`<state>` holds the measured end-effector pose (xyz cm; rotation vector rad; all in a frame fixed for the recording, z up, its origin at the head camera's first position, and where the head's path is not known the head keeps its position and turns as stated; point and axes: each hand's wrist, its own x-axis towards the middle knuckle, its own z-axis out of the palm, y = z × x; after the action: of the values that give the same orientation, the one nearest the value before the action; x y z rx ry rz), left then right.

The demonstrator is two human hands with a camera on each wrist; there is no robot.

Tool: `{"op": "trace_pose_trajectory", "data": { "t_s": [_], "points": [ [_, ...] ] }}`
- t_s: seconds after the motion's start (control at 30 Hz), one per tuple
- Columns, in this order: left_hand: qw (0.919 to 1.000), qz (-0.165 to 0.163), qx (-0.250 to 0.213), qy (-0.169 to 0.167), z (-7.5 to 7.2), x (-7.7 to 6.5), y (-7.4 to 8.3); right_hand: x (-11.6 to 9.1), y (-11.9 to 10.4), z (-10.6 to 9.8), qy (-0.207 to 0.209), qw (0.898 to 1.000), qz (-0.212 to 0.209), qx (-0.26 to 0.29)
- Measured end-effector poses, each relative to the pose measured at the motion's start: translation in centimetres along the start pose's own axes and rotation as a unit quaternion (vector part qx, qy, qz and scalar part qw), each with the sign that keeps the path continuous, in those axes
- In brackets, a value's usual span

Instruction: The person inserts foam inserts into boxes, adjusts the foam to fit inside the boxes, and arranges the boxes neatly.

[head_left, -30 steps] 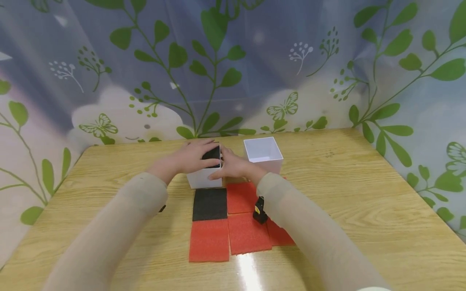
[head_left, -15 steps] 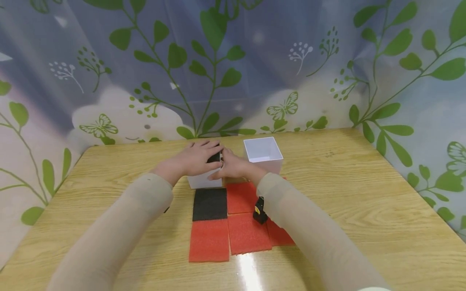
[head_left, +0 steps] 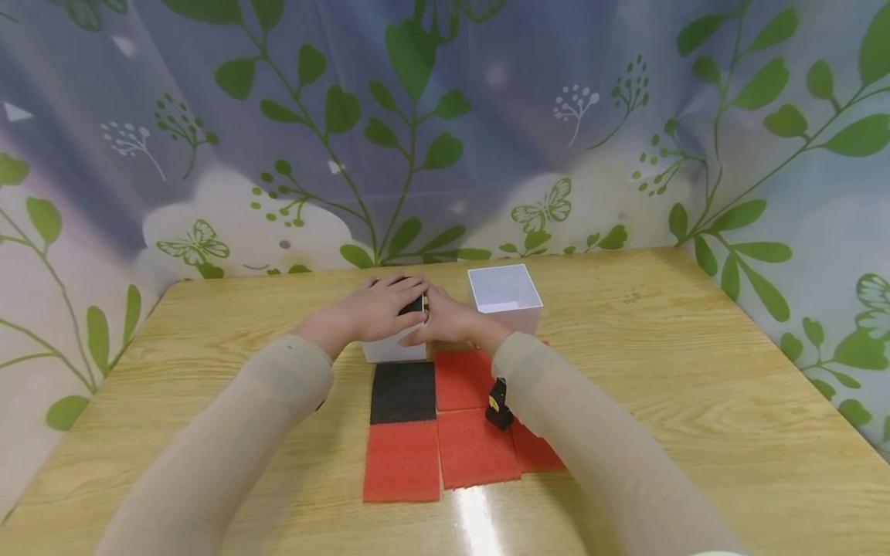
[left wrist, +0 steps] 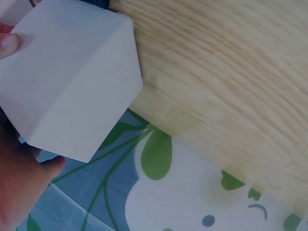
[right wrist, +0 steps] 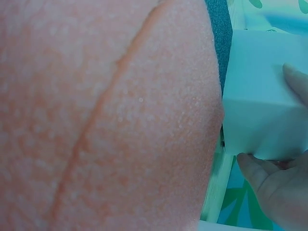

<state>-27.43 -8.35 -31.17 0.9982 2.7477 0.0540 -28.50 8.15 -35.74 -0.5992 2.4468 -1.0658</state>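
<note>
In the head view a white box [head_left: 394, 352] stands at the back of the table, left of centre. Something black [head_left: 414, 304] shows at its top, between my fingers. My left hand [head_left: 371, 313] lies across this top with its fingers stretched out, covering most of it. On the box's right side my right hand [head_left: 448, 319] holds the wall, its thumb along the front. The white box [left wrist: 67, 62] also fills the upper left of the left wrist view. Seen from the right wrist, the box [right wrist: 260, 72] sits at the right edge beside blurred skin.
Another white box [head_left: 515, 320], open at the top, stands to the right. Nearer me lie a black felt square [head_left: 403, 392] and several red ones [head_left: 401, 462], some partly under my right forearm. A leaf-patterned curtain [head_left: 306, 177] rises behind the wooden table [head_left: 695, 355].
My left hand has slid a little right across the box top, covering more of the black. My right hand keeps its hold on the side. The camera has shifted slightly.
</note>
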Motion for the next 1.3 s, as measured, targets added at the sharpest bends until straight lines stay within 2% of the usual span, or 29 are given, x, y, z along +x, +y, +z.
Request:
{"op": "trace_pose_trajectory", "data": {
  "t_s": [0.13,0.33,0.5,0.63,0.73,0.83,1.0,1.17,1.3],
  "points": [
    [0.9999,0.007,-0.004,0.007,0.35,-0.07,-0.14,0.01,0.12,0.09,0.001,1.000,-0.005,0.005],
    [0.9998,-0.010,-0.019,0.006,0.53,-0.05,-0.33,0.31,0.27,0.12,0.009,1.000,-0.016,0.011],
    [0.9998,-0.010,-0.019,0.005,0.43,-0.15,-0.44,0.40,0.26,0.22,0.011,1.000,-0.025,0.011],
    [0.9981,-0.018,-0.058,-0.009,0.35,-0.20,-0.59,0.14,0.16,0.25,0.004,1.000,-0.005,0.006],
    [0.9969,-0.021,-0.076,-0.003,0.50,-0.18,-0.82,-0.01,0.19,0.26,0.007,1.000,-0.002,0.000],
    [0.9974,-0.020,-0.068,0.011,0.56,-0.38,-0.84,-0.10,0.16,0.28,0.012,1.000,-0.003,0.013],
    [0.9975,-0.036,-0.060,0.011,0.34,-0.92,-0.49,-0.14,0.04,0.39,0.016,0.999,0.010,0.044],
    [0.9972,-0.052,-0.050,0.018,0.34,-0.73,-0.25,-0.27,-0.10,0.26,0.025,0.999,-0.016,0.037],
    [0.9962,-0.068,-0.044,0.031,0.51,-0.82,-0.15,-0.32,-0.22,0.23,0.028,0.999,-0.013,0.023]
  ]
}}
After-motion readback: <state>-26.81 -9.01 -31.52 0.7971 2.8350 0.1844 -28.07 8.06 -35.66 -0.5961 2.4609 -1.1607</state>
